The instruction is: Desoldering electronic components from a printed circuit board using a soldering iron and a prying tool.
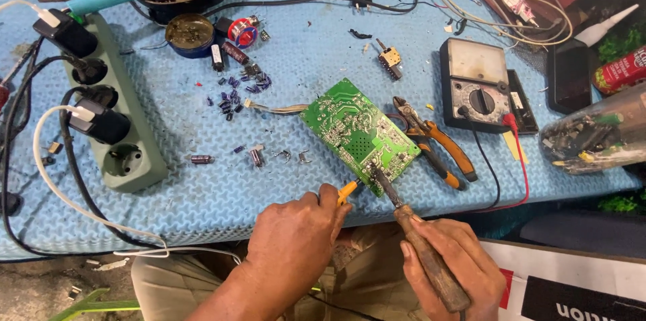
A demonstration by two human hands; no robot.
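Where the blue mat (202, 180) meets its near edge, a green circuit board (358, 134) is laid at a slant — open mat to its left, orange-handled cutters (436, 144) just beside its right. The left hand (296, 243) is curled knuckles-up, fingers pinched on a small yellow-handled tool (347, 191). The right hand (452, 264) is wrapped around a wooden-handled soldering iron (414, 237) — tip touching the board's near corner.

Worn wooden iron handle (431, 264) (matt)

Bright even daylight, soft faint shadows, sharp focus around the hands, slight wide-angle bending at edges, dim lower-left corner.
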